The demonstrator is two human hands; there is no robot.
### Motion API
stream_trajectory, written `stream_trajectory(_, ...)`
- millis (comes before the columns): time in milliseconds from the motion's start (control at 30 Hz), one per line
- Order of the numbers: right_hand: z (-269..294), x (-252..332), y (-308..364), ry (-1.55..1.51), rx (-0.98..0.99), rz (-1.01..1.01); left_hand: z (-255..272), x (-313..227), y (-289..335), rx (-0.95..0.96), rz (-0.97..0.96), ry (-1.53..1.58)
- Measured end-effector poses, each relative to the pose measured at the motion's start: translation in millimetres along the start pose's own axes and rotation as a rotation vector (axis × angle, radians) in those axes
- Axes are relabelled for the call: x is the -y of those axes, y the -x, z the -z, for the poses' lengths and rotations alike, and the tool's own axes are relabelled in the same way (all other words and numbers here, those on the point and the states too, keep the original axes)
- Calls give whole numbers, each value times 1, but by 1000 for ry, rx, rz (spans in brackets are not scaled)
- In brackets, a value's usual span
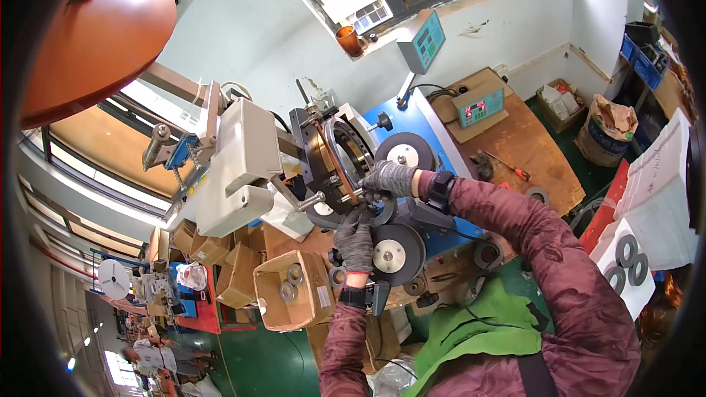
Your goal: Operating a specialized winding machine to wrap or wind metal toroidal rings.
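Observation:
A ring-shaped winding head (346, 151) stands upright on the machine, with a metal and brown rim. My right hand (391, 179), in a grey knit glove, is at the lower right of this head, its fingers curled in. Just below and to the left, my left hand (354, 242) wears the same kind of glove, fingers bent and pointing up toward the head's lower edge. What either hand pinches is hidden by the gloves. One black roller with a white hub (403, 153) sits beyond my right hand; another black roller (398, 254) is right of my left hand.
An open cardboard box (288, 301) with metal rings stands left of my left hand. A turquoise control panel (426, 40) rises behind the blue machine bed (435, 132). An orange-handled screwdriver (521, 174) lies on the wooden bench (553, 169). Grey rings (627, 250) rest on white sheet at right.

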State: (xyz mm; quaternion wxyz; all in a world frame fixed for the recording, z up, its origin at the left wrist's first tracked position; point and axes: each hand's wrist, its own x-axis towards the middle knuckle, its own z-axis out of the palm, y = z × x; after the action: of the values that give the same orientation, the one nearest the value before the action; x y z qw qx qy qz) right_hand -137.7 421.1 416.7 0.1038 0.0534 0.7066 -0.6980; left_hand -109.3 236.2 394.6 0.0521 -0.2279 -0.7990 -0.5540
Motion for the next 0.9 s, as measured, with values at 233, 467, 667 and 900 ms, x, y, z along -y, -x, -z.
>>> stream_trajectory(233,-16,-6,12,581,-303,375,9,-23,28,-16,-19,-39)
stream_trajectory(467,2,-17,1,1249,-573,632,-31,-65,148,369,-134,-76)
stream_trajectory(667,-7,-12,1,1365,-551,689,-161,121,250,360,978,1248)
stream_trajectory(900,-2,-33,3,1351,-614,789,-223,112,223,427,407,212)
